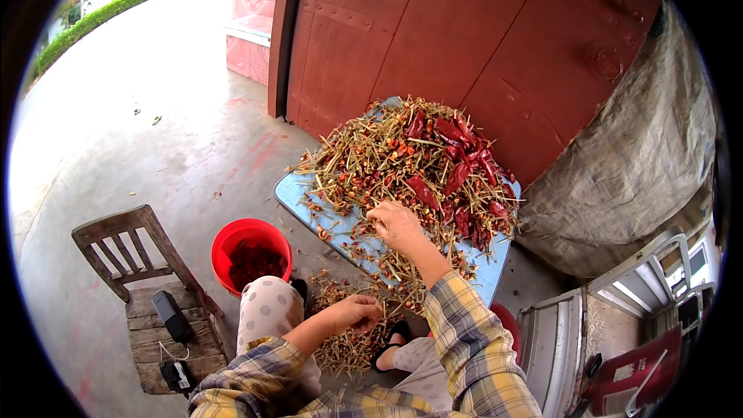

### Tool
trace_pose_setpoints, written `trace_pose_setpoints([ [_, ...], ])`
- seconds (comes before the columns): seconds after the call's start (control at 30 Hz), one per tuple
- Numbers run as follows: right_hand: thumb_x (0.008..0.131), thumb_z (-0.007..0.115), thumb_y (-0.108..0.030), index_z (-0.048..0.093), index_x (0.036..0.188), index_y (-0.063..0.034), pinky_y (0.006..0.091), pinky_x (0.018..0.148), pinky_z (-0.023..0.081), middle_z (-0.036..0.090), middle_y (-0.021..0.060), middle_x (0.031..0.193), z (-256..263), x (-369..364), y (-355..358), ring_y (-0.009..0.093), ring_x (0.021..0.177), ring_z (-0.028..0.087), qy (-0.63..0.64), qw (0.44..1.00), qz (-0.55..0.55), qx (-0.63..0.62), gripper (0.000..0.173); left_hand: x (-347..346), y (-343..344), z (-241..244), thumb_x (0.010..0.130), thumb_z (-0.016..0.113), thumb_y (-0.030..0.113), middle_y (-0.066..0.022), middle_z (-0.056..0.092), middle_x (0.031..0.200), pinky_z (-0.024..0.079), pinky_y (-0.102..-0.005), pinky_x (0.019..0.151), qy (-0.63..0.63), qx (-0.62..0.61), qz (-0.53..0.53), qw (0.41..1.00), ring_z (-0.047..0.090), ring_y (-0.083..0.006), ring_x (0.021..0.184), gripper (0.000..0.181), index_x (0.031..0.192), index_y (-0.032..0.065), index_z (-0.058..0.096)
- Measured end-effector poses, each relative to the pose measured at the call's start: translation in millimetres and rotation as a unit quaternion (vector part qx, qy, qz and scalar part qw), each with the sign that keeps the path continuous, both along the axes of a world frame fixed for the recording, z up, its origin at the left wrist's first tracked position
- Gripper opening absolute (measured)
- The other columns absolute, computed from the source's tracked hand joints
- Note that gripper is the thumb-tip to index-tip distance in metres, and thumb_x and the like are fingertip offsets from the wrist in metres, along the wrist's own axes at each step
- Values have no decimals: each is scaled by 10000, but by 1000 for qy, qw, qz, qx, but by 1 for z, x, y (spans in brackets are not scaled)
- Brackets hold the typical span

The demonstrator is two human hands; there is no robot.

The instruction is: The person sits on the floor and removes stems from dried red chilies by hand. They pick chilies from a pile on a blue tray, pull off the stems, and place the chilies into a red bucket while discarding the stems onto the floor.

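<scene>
A light-blue tabletop bears a heap of dried chilli stems and caps, with large dark-red dried chillies on its right side. My right hand is at the heap's near edge, fingers bent and thumb against them; whether anything small is between them cannot be told. Lower down, my left hand hovers over a pile of stems on the floor, its fingers curled, and their contents are unclear. Left of my knee stands a red plastic bucket with dark-red chillies inside.
A wooden chair at the left carries a black device and a cabled adapter. Behind the table rises a red door. A grey sheet hangs at the right, above a metal frame and a dark-red bag.
</scene>
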State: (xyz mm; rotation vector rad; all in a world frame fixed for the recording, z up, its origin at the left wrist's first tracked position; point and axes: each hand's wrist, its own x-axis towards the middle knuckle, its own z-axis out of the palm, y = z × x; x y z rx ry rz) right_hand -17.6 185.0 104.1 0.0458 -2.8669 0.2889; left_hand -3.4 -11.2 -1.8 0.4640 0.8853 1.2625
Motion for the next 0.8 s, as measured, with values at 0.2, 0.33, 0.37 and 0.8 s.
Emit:
trace_pose_setpoints([
  [0.2,826,591,-138,605,944,-140,397,746,487,562,61,918,-11,-6,-7,263,895,578,-84,995,-51,18,118,-10,-9,9,856,516,71,-14,542,664,379,-225,494,-68,4,9,998,504,-99,565,84,918,56,570],
  [0.33,846,545,-171,605,910,-114,410,724,487,593,82,906,-4,14,0,290,828,601,-52,991,-123,-9,105,-24,-7,12,807,488,-1,-32,555,723,383,-233,514,-94,29,45,994,510,-126,610,153,933,48,560],
  [0.37,840,547,-169,608,899,-111,413,728,487,596,85,900,-3,18,3,291,832,600,-57,990,-131,-24,103,-24,-6,13,798,483,-11,-35,558,734,382,-235,512,-100,34,50,993,509,-128,613,165,931,48,560],
  [0.8,783,638,-186,628,828,-121,372,683,495,538,46,839,-13,12,-7,237,867,574,-30,997,-74,13,80,-54,8,32,837,525,124,-30,498,673,339,-225,437,-227,71,115,964,432,-103,518,90,901,65,547],
])
